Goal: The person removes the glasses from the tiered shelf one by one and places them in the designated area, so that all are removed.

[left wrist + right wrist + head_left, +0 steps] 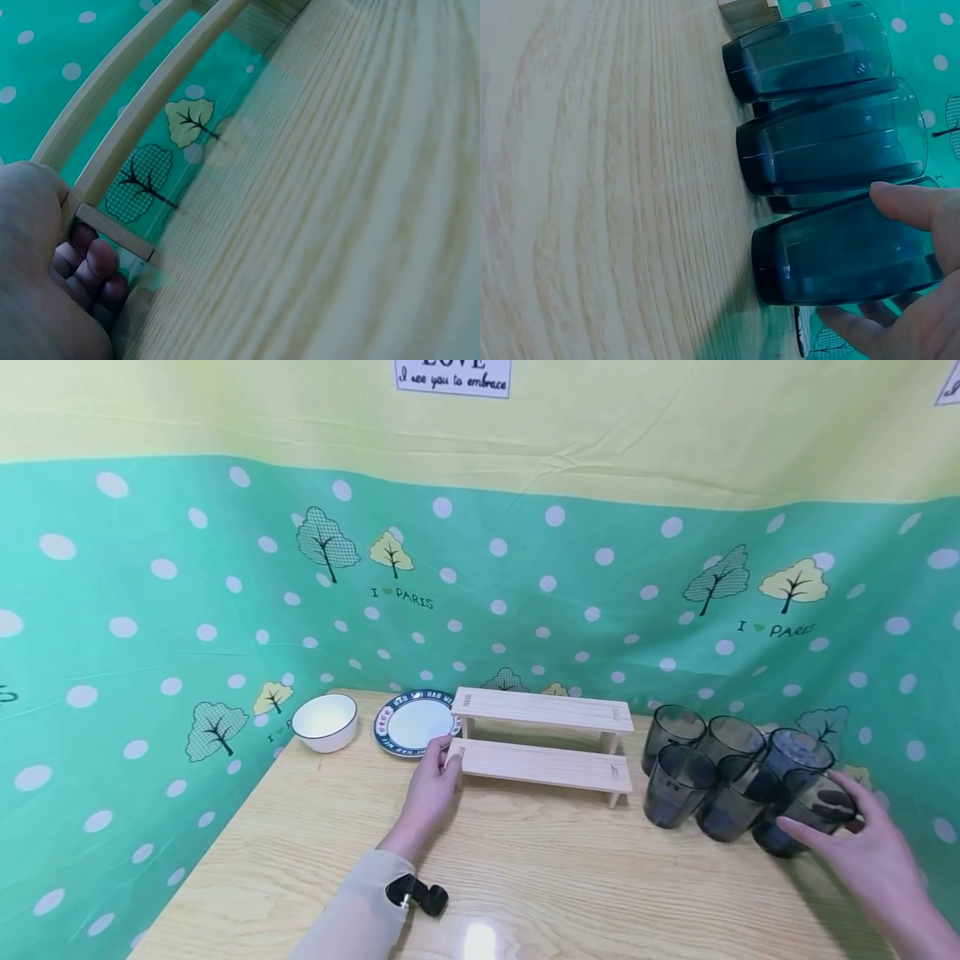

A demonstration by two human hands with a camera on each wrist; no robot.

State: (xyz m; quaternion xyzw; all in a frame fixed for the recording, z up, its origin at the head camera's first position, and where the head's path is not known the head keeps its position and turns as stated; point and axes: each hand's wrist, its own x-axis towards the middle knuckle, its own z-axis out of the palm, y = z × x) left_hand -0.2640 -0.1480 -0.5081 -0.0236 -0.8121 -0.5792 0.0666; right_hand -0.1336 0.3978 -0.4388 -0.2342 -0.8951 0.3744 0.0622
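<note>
My left hand (pixel 447 762) grips the left end of a two-tier wooden shelf (pixel 542 746) standing at the back of the table. In the left wrist view the fingers (pixel 88 264) curl under the shelf's (pixel 139 124) end piece, with the thumb on top. My right hand (pixel 816 817) wraps round the nearest dark smoky cup (pixel 787 802) of a cluster right of the shelf. In the right wrist view the thumb (pixel 909 204) lies on one side of that cup (pixel 810 262) and the other fingers show on its far side. The cup stands on the table.
Several more dark cups (pixel 701 760) stand packed together right of the shelf. A white bowl (pixel 324 721) and a blue-rimmed plate (pixel 414 722) sit left of it. The wooden table (pixel 540 868) is walled by a green dotted cloth (pixel 150 635) on three sides.
</note>
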